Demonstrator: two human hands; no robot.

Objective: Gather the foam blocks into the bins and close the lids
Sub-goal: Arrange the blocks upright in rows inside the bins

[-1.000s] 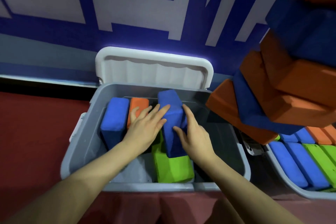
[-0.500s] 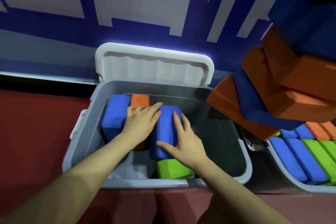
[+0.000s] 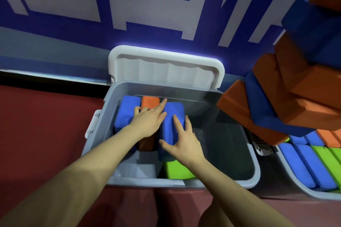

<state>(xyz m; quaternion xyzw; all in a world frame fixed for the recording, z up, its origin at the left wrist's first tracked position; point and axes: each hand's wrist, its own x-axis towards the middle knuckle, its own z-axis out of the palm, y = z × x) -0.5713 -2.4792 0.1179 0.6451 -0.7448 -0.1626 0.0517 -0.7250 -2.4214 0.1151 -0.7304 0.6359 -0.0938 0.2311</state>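
Observation:
A grey bin [image 3: 252, 175] stands open in front of me, its white lid [image 3: 166, 68] leaning back against the wall. Inside, side by side, lie a blue block [image 3: 125, 114], an orange block [image 3: 149, 103] and a second blue block [image 3: 171, 116]. A green block [image 3: 177, 170] lies under the second blue block's near end. My left hand [image 3: 149, 121] lies flat over the orange block, fingers stretched along the second blue block's left side. My right hand [image 3: 182, 142] presses with spread fingers on that block's near right part.
A leaning stack of large orange and blue foam blocks [image 3: 287, 94] rises at the right, overhanging the bin's right edge. A second grey bin [image 3: 295, 188] at the lower right holds blue, green and orange blocks. The floor is red carpet [image 3: 46, 125]; a blue-and-white wall stands behind.
The second blue block went from tilted upright to lying flat beside the orange one. Both hands followed it down and now lie on the blocks.

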